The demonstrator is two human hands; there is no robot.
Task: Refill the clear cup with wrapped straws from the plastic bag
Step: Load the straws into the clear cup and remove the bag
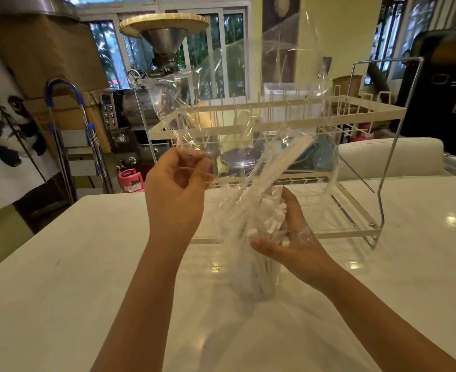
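Right then, the clear cup (251, 275) stood on the white table (60, 304) just below the middle of the frame, packed with wrapped straws (268, 218) whose white ends bristled out of its mouth. A few longer straws slanted up and to the right, toward the centre of the frame. The plastic bag (248, 84) was draped over the straws and rose loose and crinkled well above them, see-through, reaching the upper middle of the frame.

My right hand (288, 237) curled around the cup's rim from the right, fingers bent against the straw tops with film of the bag lying over my knuckles. My left hand (178, 186) was up at centre left, thumb and fingertips pinched together on a fold of the bag.

Behind the cup, a white wire dish rack (275, 114) with a chrome frame sat on the table, filling the middle and right. A metal lid (237, 157) showed through its lower tier. Beyond the table edge, at left, a pink gas canister (130, 179) stood on the floor.
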